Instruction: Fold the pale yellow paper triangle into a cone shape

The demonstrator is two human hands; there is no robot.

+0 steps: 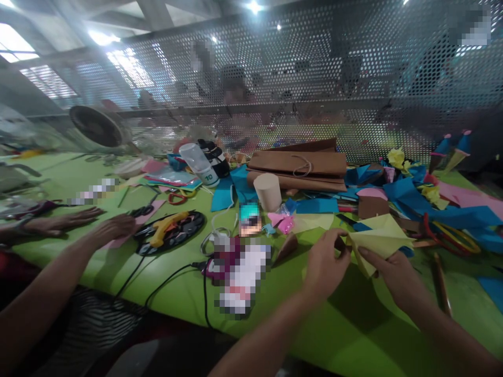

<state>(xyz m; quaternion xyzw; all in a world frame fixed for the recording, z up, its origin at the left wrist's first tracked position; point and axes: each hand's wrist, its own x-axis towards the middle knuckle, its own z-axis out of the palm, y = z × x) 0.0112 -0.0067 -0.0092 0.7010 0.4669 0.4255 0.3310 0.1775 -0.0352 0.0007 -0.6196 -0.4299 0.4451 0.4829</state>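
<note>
Both of the person's hands are closed on a folded yellow paper [379, 242] held just above the green table [353, 335]: the left hand [325, 264] pinches its edge at 9 o'clock, and the right hand [396, 280] grips its underside at about 5 o'clock. The paper's long axis runs from 9 to 3 o'clock, its point toward 3, and the two hands are equally near it. At 9 o'clock from the left hand, well apart, a co-worker's hand [113, 226] rests by a yellow glue gun [167, 228].

One yellow paper sheet [379, 240]; one paper cup [268, 191]; one glue gun [167, 228]; perhaps two brown bags [298, 166]; two paper cones [451, 149].
</note>
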